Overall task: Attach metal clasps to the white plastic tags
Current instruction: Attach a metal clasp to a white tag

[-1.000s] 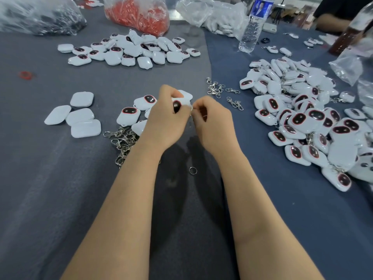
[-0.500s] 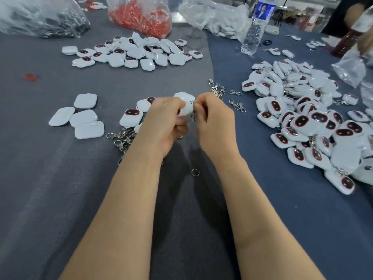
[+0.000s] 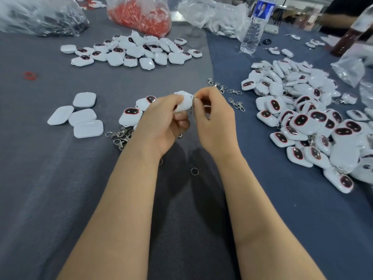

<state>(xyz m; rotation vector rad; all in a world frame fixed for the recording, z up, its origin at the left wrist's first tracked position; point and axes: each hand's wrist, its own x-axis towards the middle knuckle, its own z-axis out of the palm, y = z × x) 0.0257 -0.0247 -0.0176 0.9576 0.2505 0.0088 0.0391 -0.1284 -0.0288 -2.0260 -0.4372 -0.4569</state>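
Observation:
My left hand (image 3: pixel 161 124) grips a white plastic tag (image 3: pixel 184 101) above the middle of the table, its plain back toward me. My right hand (image 3: pixel 214 120) pinches a small metal clasp (image 3: pixel 194 96) against the tag's upper right corner; most of the clasp is hidden by my fingers. Loose metal clasps (image 3: pixel 121 137) lie just left of my left wrist, and more clasps (image 3: pixel 235 98) lie beyond my right hand. A single split ring (image 3: pixel 194 171) lies on the cloth between my forearms.
A big heap of tags (image 3: pixel 314 126) fills the right side. Another pile of tags (image 3: pixel 137 51) lies at the back, with several face-down tags (image 3: pixel 80 116) on the left. Plastic bags (image 3: pixel 139 15) and a water bottle (image 3: pixel 255 27) stand along the far edge.
Both hands lifted slightly and turned the tag, so its dark face now points away from me. The right hand's fingers moved up to the tag's corner.

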